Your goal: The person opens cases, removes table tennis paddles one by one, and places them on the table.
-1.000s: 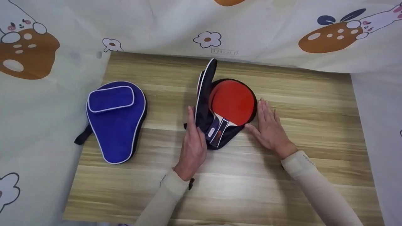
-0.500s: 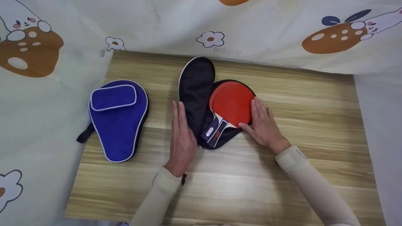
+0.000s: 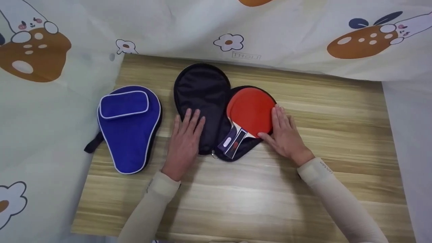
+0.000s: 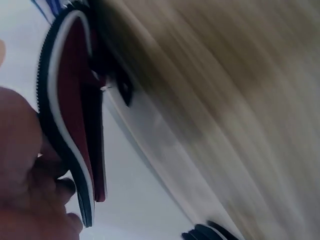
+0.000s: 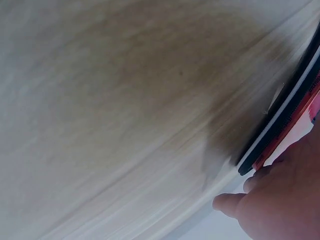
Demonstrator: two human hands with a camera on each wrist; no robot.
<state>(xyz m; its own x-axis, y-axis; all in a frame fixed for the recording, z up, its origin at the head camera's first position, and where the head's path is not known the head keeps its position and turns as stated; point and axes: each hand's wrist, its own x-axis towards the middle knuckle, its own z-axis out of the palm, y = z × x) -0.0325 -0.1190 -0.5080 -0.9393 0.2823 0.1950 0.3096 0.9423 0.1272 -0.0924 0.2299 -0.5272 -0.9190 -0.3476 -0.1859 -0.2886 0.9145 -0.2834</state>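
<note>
An unzipped table tennis bat case lies spread in the head view, its black-lined lid [image 3: 202,98] folded out to the left. In its other half [image 3: 248,148] rest two overlapping table tennis bats, the upper one a red bat [image 3: 254,109]; their handles point toward the person. My left hand [image 3: 185,140] rests on the lid's lower left part with fingers extended. My right hand [image 3: 287,136] lies along the bats' right edge, fingers straight, thumb near the handle's neck. In the left wrist view, the lid's white-piped edge [image 4: 55,95] is beside the fingers; the right wrist view shows the case rim [image 5: 280,112].
A closed blue bat case [image 3: 128,131] with white piping and a black strap [image 3: 93,143] lies on the left of the wood-patterned table [image 3: 256,202]. A patterned cloth [image 3: 182,30] hangs behind the table and along its sides.
The lid has swung from upright beside the bats down to the left. My left hand has moved left and turned palm down onto it. My right hand has shifted slightly left against the bats.
</note>
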